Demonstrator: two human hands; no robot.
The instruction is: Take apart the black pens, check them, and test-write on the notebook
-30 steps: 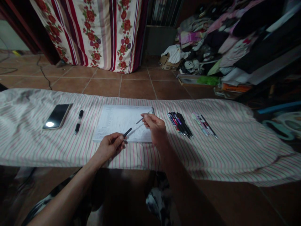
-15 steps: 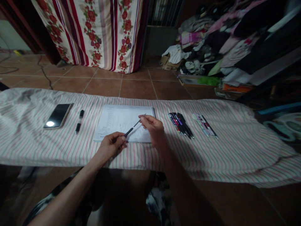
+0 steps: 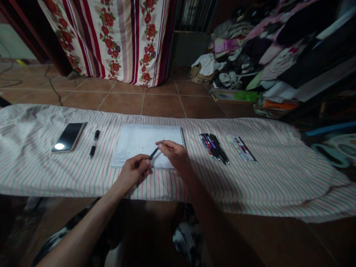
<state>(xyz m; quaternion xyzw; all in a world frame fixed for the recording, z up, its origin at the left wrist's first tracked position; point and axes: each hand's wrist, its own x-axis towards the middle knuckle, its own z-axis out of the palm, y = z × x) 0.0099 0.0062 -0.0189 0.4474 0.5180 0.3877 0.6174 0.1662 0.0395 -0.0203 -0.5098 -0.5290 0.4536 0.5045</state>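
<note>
My left hand (image 3: 135, 168) is closed around the lower end of a dark pen barrel (image 3: 153, 153), which slants up to the right. At the barrel's upper end, my right hand (image 3: 175, 154) pinches a thin pen refill (image 3: 162, 141); only its tip shows past the fingers. How much of the refill sits inside the barrel is hidden. Both hands are above an open spiral notebook (image 3: 144, 137) with printed pages, its coil on the right side.
Left of the notebook lie a black pen (image 3: 94, 144) and a phone (image 3: 69, 137) with a light reflection. To the right are a bunch of several pens (image 3: 214, 148) and a smaller group of light-coloured pens (image 3: 242, 149). A striped cloth (image 3: 278, 167) covers the surface.
My right hand has moved down and left with the refill, up to the barrel's end. The bare stretch of refill between the hands no longer shows. My left hand has barely moved.
</note>
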